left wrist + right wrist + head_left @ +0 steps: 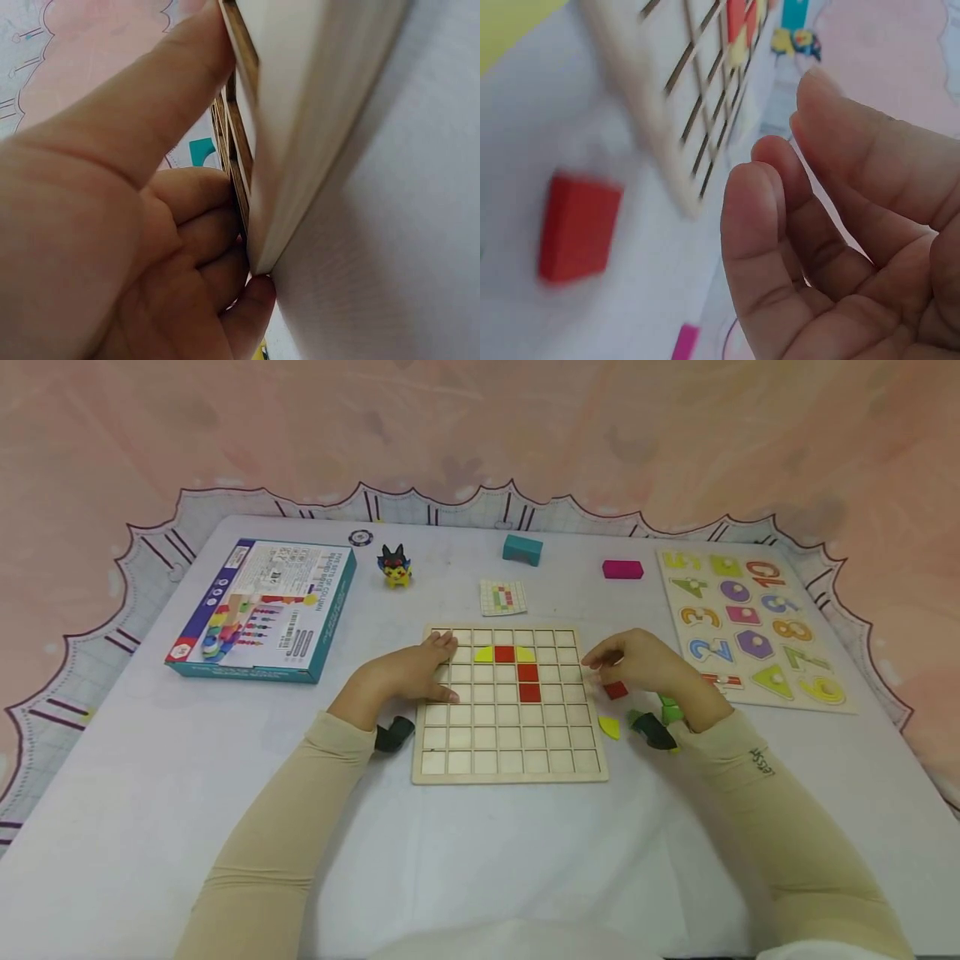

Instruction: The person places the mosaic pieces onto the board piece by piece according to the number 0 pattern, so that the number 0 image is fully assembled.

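Observation:
My left hand [411, 670] rests on the left edge of a wooden grid board [483, 762], thumb and fingertips on its squares. The left wrist view shows the fingers along the board's side [289, 172]. Set in the grid are two yellow quarter-round pieces [484, 654] with a red square [505, 653] between them, and two red squares [529, 683] in a column below. Beside the board's right edge, my right hand [637, 662] hovers with loosely bent fingers and nothing between them. A loose red square [581, 229] lies just below it on the table.
A yellow quarter-round piece [609, 727] and green pieces [670, 708] lie near my right wrist. Behind the board is a pattern card [503, 598]. A boxed toy [262, 610] stands left, a number puzzle [750, 627] right. A figurine [394, 567], teal block [522, 550] and magenta block [622, 569] stand farther back.

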`<state>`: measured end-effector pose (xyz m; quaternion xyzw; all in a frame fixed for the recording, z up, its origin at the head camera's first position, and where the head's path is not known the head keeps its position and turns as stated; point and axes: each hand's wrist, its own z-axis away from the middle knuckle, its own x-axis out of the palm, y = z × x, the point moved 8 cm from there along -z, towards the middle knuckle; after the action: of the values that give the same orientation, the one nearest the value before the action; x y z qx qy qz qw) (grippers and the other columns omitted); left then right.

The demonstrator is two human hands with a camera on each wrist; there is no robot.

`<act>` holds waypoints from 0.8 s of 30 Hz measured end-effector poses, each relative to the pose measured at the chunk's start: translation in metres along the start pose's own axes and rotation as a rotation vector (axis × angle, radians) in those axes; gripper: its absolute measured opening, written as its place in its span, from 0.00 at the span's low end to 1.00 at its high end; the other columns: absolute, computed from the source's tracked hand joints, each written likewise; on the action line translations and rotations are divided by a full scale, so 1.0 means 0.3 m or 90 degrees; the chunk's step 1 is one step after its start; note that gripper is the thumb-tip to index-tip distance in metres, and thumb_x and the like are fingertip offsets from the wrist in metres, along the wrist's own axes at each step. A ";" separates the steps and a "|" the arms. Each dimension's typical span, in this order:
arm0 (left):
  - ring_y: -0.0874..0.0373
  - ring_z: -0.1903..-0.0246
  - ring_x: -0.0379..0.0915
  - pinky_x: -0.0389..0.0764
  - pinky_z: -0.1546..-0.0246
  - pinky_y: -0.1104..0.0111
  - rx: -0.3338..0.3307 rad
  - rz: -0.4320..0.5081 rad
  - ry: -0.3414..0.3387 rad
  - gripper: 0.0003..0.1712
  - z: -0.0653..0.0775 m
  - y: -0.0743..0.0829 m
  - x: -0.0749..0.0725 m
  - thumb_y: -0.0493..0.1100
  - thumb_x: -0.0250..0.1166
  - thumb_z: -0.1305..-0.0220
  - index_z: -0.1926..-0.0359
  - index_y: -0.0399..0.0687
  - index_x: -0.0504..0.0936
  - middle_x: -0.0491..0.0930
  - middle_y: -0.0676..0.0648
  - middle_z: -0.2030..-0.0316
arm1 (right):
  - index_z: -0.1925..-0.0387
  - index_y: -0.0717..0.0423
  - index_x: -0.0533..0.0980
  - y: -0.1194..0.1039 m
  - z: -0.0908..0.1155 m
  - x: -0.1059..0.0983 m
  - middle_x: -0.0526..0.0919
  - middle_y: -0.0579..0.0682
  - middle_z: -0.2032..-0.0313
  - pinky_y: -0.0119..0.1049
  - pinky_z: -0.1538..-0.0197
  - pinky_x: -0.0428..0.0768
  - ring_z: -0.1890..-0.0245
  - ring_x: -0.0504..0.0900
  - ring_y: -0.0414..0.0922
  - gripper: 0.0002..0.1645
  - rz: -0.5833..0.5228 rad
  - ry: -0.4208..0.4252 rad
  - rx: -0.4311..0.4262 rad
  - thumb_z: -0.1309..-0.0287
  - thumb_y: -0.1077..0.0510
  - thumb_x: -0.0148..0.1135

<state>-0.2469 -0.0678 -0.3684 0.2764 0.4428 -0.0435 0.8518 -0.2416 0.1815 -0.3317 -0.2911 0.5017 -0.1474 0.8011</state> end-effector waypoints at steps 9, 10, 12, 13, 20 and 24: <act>0.48 0.29 0.25 0.39 0.30 0.54 0.003 0.005 0.002 0.53 0.000 0.000 -0.001 0.54 0.63 0.42 0.29 0.40 0.40 0.33 0.41 0.28 | 0.52 0.63 0.77 0.107 0.010 -0.022 0.79 0.59 0.54 0.48 0.47 0.72 0.55 0.72 0.52 0.18 0.014 -0.002 0.017 0.46 0.64 0.60; 0.48 0.29 0.25 0.40 0.30 0.54 0.003 0.006 0.002 0.53 0.000 -0.001 0.000 0.54 0.63 0.42 0.29 0.40 0.40 0.33 0.42 0.28 | 0.52 0.63 0.77 0.116 0.009 -0.020 0.79 0.59 0.55 0.47 0.47 0.72 0.55 0.72 0.51 0.18 0.016 -0.002 0.020 0.47 0.64 0.60; 0.48 0.29 0.26 0.40 0.30 0.54 0.003 0.008 0.002 0.53 -0.002 -0.002 0.001 0.54 0.63 0.42 0.29 0.40 0.40 0.33 0.42 0.28 | 0.53 0.63 0.78 0.127 0.007 -0.015 0.79 0.59 0.56 0.45 0.49 0.72 0.56 0.72 0.51 0.18 0.020 -0.004 0.023 0.47 0.63 0.61; 0.48 0.29 0.26 0.40 0.30 0.54 0.003 0.008 0.002 0.53 -0.002 -0.003 0.001 0.54 0.63 0.42 0.29 0.40 0.40 0.33 0.42 0.28 | 0.53 0.62 0.78 0.130 0.007 -0.011 0.79 0.58 0.56 0.44 0.50 0.72 0.57 0.72 0.51 0.18 0.024 -0.005 0.023 0.48 0.63 0.62; 0.48 0.29 0.26 0.40 0.30 0.54 0.001 0.010 0.004 0.53 0.000 -0.004 -0.002 0.53 0.63 0.42 0.29 0.40 0.39 0.33 0.42 0.28 | 0.55 0.61 0.79 0.135 0.003 0.004 0.79 0.59 0.57 0.47 0.50 0.72 0.57 0.72 0.52 0.17 0.043 -0.002 0.015 0.51 0.64 0.65; 0.48 0.29 0.25 0.40 0.30 0.54 0.001 0.009 0.002 0.54 0.001 -0.004 -0.002 0.54 0.63 0.42 0.29 0.40 0.39 0.33 0.42 0.28 | 0.56 0.62 0.79 0.137 0.004 0.008 0.78 0.59 0.57 0.49 0.48 0.72 0.57 0.72 0.52 0.17 0.047 0.004 0.022 0.51 0.64 0.65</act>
<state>-0.2476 -0.0690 -0.3683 0.2802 0.4420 -0.0377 0.8513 -0.2416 0.2129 -0.3584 -0.2581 0.5119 -0.1270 0.8095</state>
